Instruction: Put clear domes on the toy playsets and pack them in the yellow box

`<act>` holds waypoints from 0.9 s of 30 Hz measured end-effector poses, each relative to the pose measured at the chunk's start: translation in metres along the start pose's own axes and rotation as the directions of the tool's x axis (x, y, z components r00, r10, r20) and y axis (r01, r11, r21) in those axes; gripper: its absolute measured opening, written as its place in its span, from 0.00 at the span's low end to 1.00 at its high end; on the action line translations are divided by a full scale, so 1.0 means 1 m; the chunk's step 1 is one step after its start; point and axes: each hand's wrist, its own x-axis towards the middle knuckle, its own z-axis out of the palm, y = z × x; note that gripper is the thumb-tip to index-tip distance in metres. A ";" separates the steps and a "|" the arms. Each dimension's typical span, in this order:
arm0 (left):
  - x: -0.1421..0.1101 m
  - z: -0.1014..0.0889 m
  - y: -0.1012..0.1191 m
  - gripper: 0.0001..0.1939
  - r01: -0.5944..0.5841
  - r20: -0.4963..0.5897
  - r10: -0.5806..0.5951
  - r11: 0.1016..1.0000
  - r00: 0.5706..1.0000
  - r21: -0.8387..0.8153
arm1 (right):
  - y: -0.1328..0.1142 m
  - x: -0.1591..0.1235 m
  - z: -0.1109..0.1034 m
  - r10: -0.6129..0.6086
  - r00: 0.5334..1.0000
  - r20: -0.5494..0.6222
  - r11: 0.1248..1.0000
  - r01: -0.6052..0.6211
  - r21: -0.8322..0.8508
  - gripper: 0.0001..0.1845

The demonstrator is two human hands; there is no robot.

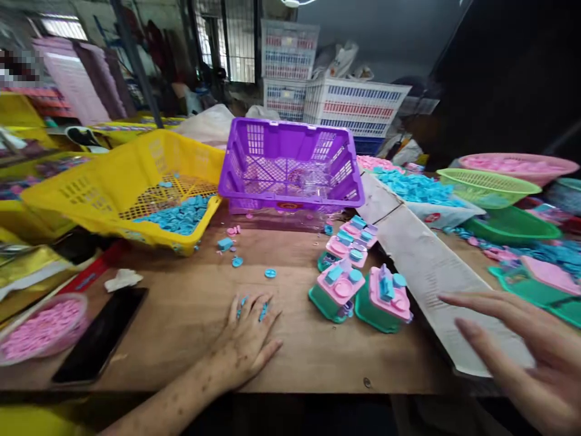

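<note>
**Left hand (242,351) rests over small blue pieces (263,312) on a crowded table (318,363)**

At far left, a round tub (82,327) of pink pieces (39,327) sits beside a black phone (100,336) lying flat, with a crumpled white scrap (123,279) at the phone's upper end. Behind them, a yellow basket (91,188) slopes toward the table, a heap of blue parts (179,215) gathered in its lower end.

The left hand lies palm down at the near side of the table, its fingers slightly apart; the small blue pieces show between them. Just beyond are two blue discs (270,274), a blue block (224,244) and a few pink bits (233,231). A purple crate (290,136) holding clear plastic stands at the back, white crates (358,100) stacked beyond it.

Right of center, pink-topped green toys (338,290) stand grouped, blue and purple parts on their tops. Alongside runs a long pale board (431,272). At right, the right hand (521,351) hovers near the board's lower end, its fingers stretched out and apart. Behind, a white tray (445,216) carries more blue parts beside green baskets (512,224) and a pink basin (521,172).
</note>
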 end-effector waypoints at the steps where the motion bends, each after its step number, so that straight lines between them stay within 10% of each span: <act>1: 0.005 0.002 0.001 0.34 0.053 0.013 -0.053 0.999 0.999 0.007 | -0.010 0.003 0.015 -0.049 0.999 0.025 0.999 0.048 0.018 0.22; 10: 0.115 -0.034 -0.047 0.31 0.261 -0.100 -0.274 0.958 0.957 -0.121 | 0.000 0.000 0.124 0.196 0.975 0.105 0.948 -0.161 -0.274 0.33; 13: 0.138 -0.043 -0.044 0.36 0.098 -0.162 -0.124 0.982 0.979 -0.163 | 0.009 -0.015 0.133 0.196 0.967 0.162 0.966 -0.162 -0.203 0.32; 18: 0.165 -0.022 0.007 0.78 -0.332 -0.060 0.349 0.805 0.935 -0.492 | 0.003 -0.023 0.128 0.069 0.982 0.174 0.995 -0.054 -0.087 0.29; 23: 0.135 -0.018 0.020 0.89 -0.316 -0.121 0.328 0.645 0.937 -0.696 | -0.030 -0.042 0.112 -0.053 0.975 0.216 0.996 0.036 0.084 0.28; 27: 0.063 -0.037 -0.006 0.80 -0.178 -0.042 0.191 0.780 0.981 -0.600 | -0.080 -0.059 0.113 -0.146 0.945 0.293 0.972 0.082 0.221 0.31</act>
